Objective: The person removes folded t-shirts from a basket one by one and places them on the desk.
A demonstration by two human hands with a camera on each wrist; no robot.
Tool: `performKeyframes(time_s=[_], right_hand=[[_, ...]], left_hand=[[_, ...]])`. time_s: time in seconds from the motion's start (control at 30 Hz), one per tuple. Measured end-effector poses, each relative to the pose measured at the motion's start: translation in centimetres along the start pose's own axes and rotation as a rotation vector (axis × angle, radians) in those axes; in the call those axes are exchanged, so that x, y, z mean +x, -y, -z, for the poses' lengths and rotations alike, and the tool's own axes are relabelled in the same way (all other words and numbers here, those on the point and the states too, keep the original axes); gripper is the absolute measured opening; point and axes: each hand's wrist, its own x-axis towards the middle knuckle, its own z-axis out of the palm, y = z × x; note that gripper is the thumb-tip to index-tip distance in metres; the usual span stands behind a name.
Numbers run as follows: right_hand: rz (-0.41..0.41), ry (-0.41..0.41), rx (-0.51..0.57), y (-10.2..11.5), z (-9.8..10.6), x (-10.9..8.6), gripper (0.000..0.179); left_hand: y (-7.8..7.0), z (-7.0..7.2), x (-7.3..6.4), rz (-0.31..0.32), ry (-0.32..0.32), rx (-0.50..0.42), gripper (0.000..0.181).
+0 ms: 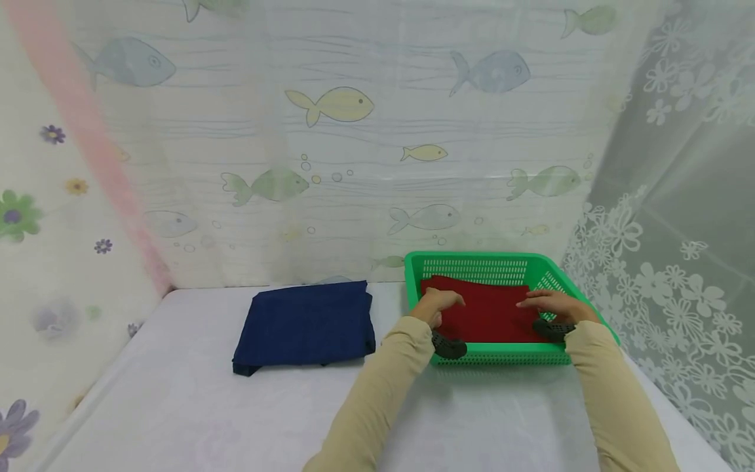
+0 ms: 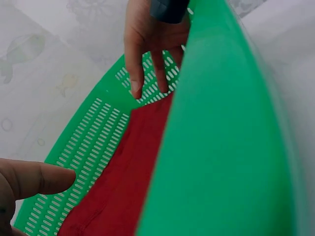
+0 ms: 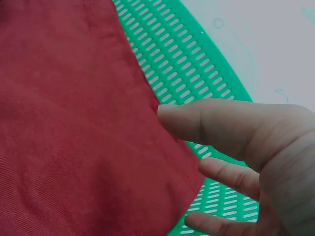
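- Basket (image 1: 472, 357): green plastic, slotted walls, standing on the white table (image 1: 177, 406) at the right side, close to the flowered curtain (image 1: 678, 262).
- Red cloth (image 1: 489, 311): folded flat, lying inside the basket and covering most of its floor. In the right wrist view its edge (image 3: 147, 93) runs along the slotted wall (image 3: 187, 64).
- Left hand (image 1: 438, 305): placed over the left part of the red cloth, inside the basket. Fingers are loosely bent with the tips pointing down toward the fabric; no grip on the cloth is visible. In the left wrist view only a thumb (image 2: 34, 179) shows, beside the slotted wall (image 2: 93, 142) and apart from the cloth (image 2: 123, 182).
- Right hand (image 1: 551, 303): placed over the right part of the red cloth, fingers extended and relaxed. In the right wrist view the thumb (image 3: 216, 125) sits at the cloth edge, with two further fingers below it spread over the basket wall; nothing is pinched.
- In the left wrist view the right hand (image 2: 150, 42) hangs with straight fingers just above the far corner of the cloth.
- Sleeves (image 1: 377, 400): beige, both forearms reaching over the near basket rim.
- Blue cloth (image 1: 307, 326): dark, folded, lying on the table to the left of the basket, not touching it.
- Backdrop (image 1: 354, 131): pale curtain with a fish print behind the table.
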Motion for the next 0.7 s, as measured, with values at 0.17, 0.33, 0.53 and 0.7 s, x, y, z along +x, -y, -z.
performKeyframes(time_s=[0.17,0.33,0.53,0.7], right_hand=[[0.029,-0.006,-0.127,-0.40,0.27,0.12,0.076],[0.048,0.011,-0.196,-0.89,0.47,0.35,0.076],[0.061,0.039,-0.204,-1.00,0.64,0.54,0.071],[0.042,0.052,-0.225,-0.94,0.67,0.42,0.065]], left_hand=[[-0.06,-0.08,-0.05,0.004,0.002,-0.091,0.091],[-0.06,-0.14,0.10,0.023,-0.005,-0.080,0.095],[-0.04,-0.17,0.37,0.029,-0.023,-0.074,0.095],[-0.02,-0.24,0.50,0.043,-0.002,-0.072,0.094]])
